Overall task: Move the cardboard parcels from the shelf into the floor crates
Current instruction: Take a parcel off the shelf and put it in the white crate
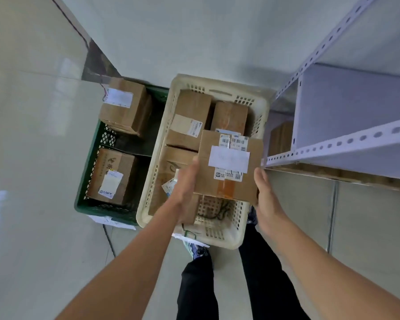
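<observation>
Head view, entry one: which step do we log as in hand?

Second clerk: Placing. One held parcel (208, 179), flat, labels on top, is in the air over the near half of the cream crate (217, 84) and not yet set down.

First clerk: Entry two: the hands?

Second clerk: The left hand (185, 183) grips the parcel's left edge, thumb up at the upper edge, fingers running under and out of our sight. The right hand (267, 195) grips the right edge the same way, fingers hidden below. Neither is free.

First clerk: Entry three: stock on the floor?

Second clerk:
- **Cream crate:** three crated parcels (192, 116) that we can make out, at its far end and left side, with bare mesh floor showing at the near right.
- **Green crate (102, 210), just beside it:** two boxed parcels (125, 105).
- **Shelf (346, 144):** one shelf parcel (281, 139) visible on the low tier.

We judge the task well along but unfinished.

First clerk: Entry four: what does the next move need?

Second clerk: In our judgement, a level descent toward that bare near-right floor. If the box proves too broad, we would rest it on its neighbours. The fingers need room to slip out from beneath, clear of the rim. After that comes the reach to the shelf.
</observation>
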Tool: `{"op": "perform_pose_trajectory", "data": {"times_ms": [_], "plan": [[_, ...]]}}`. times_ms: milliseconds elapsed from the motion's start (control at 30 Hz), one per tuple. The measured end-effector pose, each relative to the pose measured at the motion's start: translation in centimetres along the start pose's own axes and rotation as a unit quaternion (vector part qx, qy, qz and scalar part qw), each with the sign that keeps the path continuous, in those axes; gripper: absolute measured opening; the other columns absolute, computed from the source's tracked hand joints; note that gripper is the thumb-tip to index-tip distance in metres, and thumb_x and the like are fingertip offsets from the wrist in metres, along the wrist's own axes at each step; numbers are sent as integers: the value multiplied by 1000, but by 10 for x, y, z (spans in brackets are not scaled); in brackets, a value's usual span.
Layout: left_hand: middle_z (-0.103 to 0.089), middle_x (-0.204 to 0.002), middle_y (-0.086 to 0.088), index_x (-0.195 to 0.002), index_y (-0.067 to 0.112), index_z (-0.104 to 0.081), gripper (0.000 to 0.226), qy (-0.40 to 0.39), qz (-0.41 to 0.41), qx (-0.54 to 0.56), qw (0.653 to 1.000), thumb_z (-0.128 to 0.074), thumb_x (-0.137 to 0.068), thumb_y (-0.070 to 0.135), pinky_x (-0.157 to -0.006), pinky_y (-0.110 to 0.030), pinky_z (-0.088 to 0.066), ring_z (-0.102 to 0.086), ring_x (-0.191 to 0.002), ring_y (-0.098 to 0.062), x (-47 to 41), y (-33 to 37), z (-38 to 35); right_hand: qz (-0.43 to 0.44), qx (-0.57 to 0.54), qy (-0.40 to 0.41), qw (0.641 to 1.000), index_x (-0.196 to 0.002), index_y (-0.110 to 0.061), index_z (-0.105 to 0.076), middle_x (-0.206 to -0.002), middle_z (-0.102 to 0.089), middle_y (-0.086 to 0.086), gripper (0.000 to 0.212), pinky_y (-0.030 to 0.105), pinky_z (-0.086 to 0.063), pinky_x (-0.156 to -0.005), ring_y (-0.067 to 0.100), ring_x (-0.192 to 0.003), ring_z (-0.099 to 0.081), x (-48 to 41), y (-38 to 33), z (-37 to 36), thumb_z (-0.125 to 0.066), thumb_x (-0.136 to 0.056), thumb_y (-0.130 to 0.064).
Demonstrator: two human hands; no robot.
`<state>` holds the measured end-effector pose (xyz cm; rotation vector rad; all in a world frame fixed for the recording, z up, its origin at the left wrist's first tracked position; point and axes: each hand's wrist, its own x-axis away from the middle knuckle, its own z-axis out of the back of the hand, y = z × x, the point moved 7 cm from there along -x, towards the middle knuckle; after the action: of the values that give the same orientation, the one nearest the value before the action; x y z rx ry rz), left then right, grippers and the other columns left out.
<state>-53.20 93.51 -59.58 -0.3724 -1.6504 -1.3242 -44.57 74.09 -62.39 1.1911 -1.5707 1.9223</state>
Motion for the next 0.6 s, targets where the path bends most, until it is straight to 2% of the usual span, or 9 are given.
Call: {"op": "perform_pose_trajectory", "data": {"times_ms": [67, 100, 133, 200, 300, 433, 600], "plan": [[-71, -123, 18, -129, 42, -60, 43, -6, 4, 2, 1000, -28, -111, 65, -111, -48, -47, -66, -113, 4, -37, 9, -2, -11, -5, 7, 1000, -165, -47, -20, -171, -32, -14, 74, 58, -19, -129, 16, -158, -29, -36, -5, -7, -43, -100, -73], [-66, -139, 8, -138, 39, -58, 52, -7, 16, 9, 1000, -30, -108, 70, -120, -59, -38, -62, -128, -12, -55, 13, -4, -19, -8, 8, 1000, -165, -48, -18, -172, -30, -15, 79, 60, -18, -129, 17, -159, -27, -54, -7, -11, -43, -96, -76], [-63, -145, 2, -139, 37, -58, 56, -10, 23, 9, 1000, -32, -105, 74, -122, -63, -33, -58, -134, -22, -74, 16, -6, -26, -11, 9, 1000, -165, -49, -18, -172, -29, -15, 82, 61, -19, -127, 19, -158, -28, -72, -10, -14, -44, -92, -78], [-64, -140, 0, -134, 34, -58, 59, -13, 17, 10, 1000, -36, -102, 79, -121, -60, -37, -58, -132, -26, -112, 26, -12, -28, -18, 21, 999, -163, -50, -22, -169, -34, -14, 83, 61, -28, -122, 21, -155, -34, -110, -16, -16, -46, -89, -79], [-67, -129, 5, -140, 30, -55, 62, -12, 8, 8, 1000, -30, -106, 75, -117, -52, -41, -57, -136, -28, -170, 33, -22, -21, -28, 44, 998, -163, -49, -24, -168, -36, -11, 73, 60, -33, -119, 24, -151, -39, -166, -23, -16, -46, -98, -74], [-57, -159, -4, -161, 27, -46, 73, -15, 16, 5, 1000, -29, -107, 74, -128, -56, -30, -48, -150, -31, -231, 30, -39, -13, -7, 64, 998, -165, -50, -14, -172, -31, -10, 73, 58, -36, -115, 26, -151, -39, -223, -33, -12, -42, -101, -72], [-52, -163, -1, -164, 30, -43, 76, -20, 15, 38, 999, -31, -105, 77, -127, -58, -30, -46, -152, -28, -278, 22, -57, 5, -22, 71, 997, -166, -48, -13, -173, -29, -10, 71, 60, -29, -122, 24, -155, -35, -270, -38, 0, -40, -104, -69]]}}
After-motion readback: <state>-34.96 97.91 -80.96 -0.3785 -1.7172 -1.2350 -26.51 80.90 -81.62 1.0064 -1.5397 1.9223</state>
